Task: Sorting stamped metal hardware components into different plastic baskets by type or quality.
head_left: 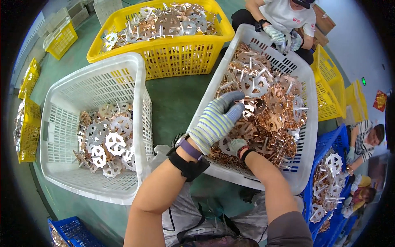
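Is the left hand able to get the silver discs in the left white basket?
Probably yes: nothing covers the top silver discs, and the left hand need only cross the rim of the left white basket.

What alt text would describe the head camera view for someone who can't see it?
A person's striped-gloved left hand is over a white slotted basket of copper-coloured and silver metal pieces, while the gloved right hand is among them. Another white basket at left and a yellow basket beyond hold more. A gloved co-worker is at the far side.
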